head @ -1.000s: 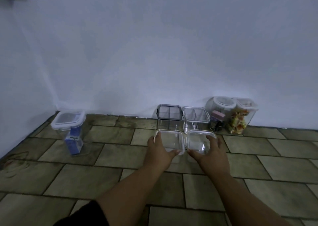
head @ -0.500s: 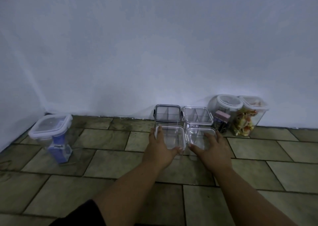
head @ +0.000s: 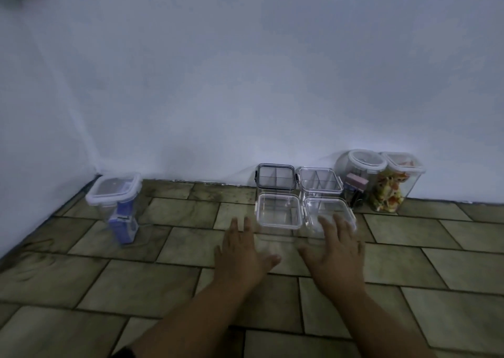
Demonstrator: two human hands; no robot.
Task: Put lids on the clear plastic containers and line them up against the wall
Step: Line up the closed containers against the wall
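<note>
7 lidded clear containers total. Against wall (head: 245, 85): 2 divided boxes, dark-rimmed box (head: 275, 179) + clear-rimmed box (head: 319, 182); 2 tall jars, round-lid jar (head: 361, 176) + square-lid jar (head: 396, 187). Just in front: 2 plain boxes, front-left box (head: 278, 216), front-right box (head: 324, 210). 1 corner box (head: 114, 191) far left, blue item (head: 122, 225) inside. L hand (head: 240, 252), R hand (head: 336, 252) both flat, fingers spread, gripping nothing.

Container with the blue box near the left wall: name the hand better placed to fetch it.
Left, probably. The left hand is open, empty and nearer the container with the blue box; the right hand would have to cross over it.
</note>
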